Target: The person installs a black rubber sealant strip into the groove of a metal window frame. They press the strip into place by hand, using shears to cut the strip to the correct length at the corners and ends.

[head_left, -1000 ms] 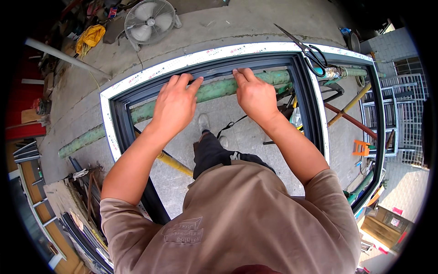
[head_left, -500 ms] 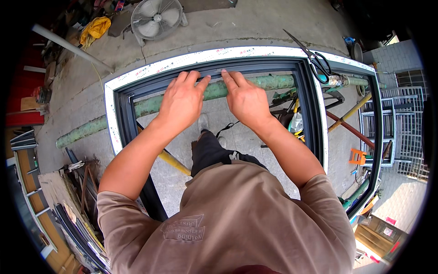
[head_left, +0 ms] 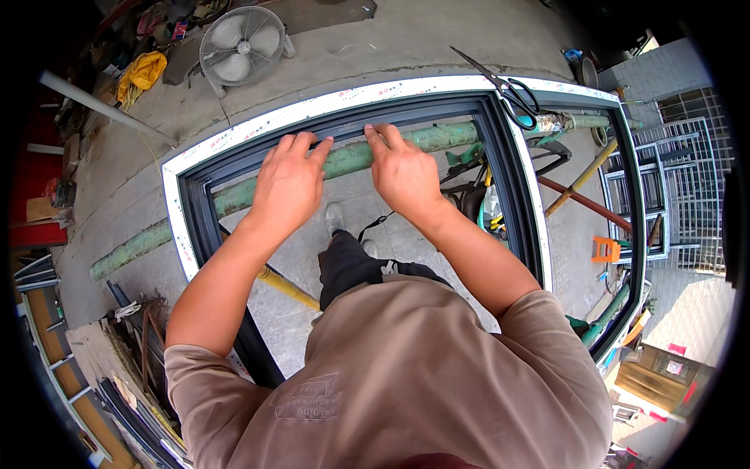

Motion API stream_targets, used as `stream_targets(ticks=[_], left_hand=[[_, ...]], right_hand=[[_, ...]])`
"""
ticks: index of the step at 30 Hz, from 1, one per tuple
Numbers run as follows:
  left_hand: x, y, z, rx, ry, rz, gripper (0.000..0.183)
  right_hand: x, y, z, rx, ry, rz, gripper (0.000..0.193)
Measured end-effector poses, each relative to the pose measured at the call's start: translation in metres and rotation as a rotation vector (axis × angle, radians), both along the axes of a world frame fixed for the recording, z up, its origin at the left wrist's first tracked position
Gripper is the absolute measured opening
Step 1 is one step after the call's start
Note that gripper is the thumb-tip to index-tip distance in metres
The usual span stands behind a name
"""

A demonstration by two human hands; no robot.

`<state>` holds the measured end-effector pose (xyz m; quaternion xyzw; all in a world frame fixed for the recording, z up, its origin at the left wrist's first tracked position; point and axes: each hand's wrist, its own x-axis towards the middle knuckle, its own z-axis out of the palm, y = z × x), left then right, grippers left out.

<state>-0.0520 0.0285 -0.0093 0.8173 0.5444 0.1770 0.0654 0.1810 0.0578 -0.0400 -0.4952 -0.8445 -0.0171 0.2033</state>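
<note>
A large window frame (head_left: 344, 99) lies in front of me, its outer face covered in white printed film and its inner channels dark grey. Both of my hands are at the inner edge of its far rail, a short gap apart. My left hand (head_left: 291, 181) has bent fingers close together at the dark channel; a small dark bit shows near the index fingertip. On the right, my right hand (head_left: 406, 173) points its first fingers at the same channel, fingertips close together. Both thumbs are largely hidden. Black-handled scissors (head_left: 498, 81) rest across the frame's far rail, right of my hands.
Green pipes (head_left: 133, 248) run beneath the frame as supports, with a yellow pole (head_left: 291, 289) below. A round fan (head_left: 241, 45) stands on the floor beyond. An orange stool (head_left: 605, 250) and stacked metal frames (head_left: 680, 180) are at right; boards and strips lie at lower left.
The whole view has shifted, so the frame, scissors and fan appear farther left. My right hand's fingertips sit slightly nearer together; both hands stay at the far rail.
</note>
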Motion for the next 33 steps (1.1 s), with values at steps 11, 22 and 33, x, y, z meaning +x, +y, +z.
stream_targets(ticks=[11, 22, 33], left_hand=[[0.001, 0.0, 0.006, -0.037, 0.009, 0.015, 0.051], [0.006, 0.002, 0.008, -0.046, -0.01, 0.01, 0.051], [0.015, -0.022, 0.005, -0.052, 0.212, 0.016, 0.055]], right_hand=[[0.047, 0.005, 0.008, -0.101, 0.076, -0.227, 0.047], [0.095, 0.025, 0.003, -0.095, 0.044, -0.452, 0.056], [0.108, 0.025, 0.013, -0.075, 0.001, -0.456, 0.052]])
